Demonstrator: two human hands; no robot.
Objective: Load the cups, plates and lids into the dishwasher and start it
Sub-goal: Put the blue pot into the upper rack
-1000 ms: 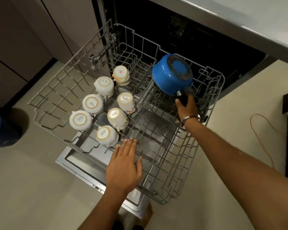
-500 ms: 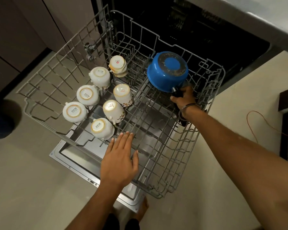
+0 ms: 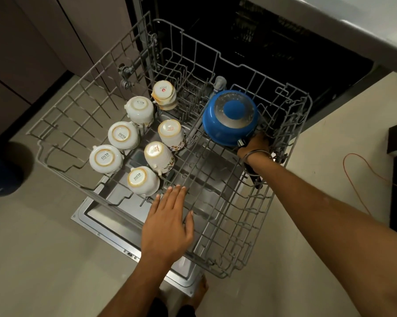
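Note:
The grey wire rack [image 3: 227, 259] is pulled out over the open dishwasher door [image 3: 106, 216]. Several white cups [image 3: 106, 159] stand upside down in its left half. A blue saucepan [image 3: 230, 117] lies bottom up in the rack's right rear part. My right hand [image 3: 253, 147] grips its black handle by the pan's rim. My left hand [image 3: 167, 223] rests flat, fingers straight, on the rack's front wires just right of the nearest cup [image 3: 142, 180].
The dark dishwasher cavity [image 3: 261, 42] opens behind the rack under a grey countertop [image 3: 353, 24]. Brown cabinets [image 3: 32, 42] stand at left, with a dark blue bin [image 3: 3, 170] on the floor. An orange cord [image 3: 362, 170] lies at right.
The blue saucepan has tipped from tilted to nearly bottom up and sunk lower into the rack, with my right hand on its handle. My left hand stays on the rack's front.

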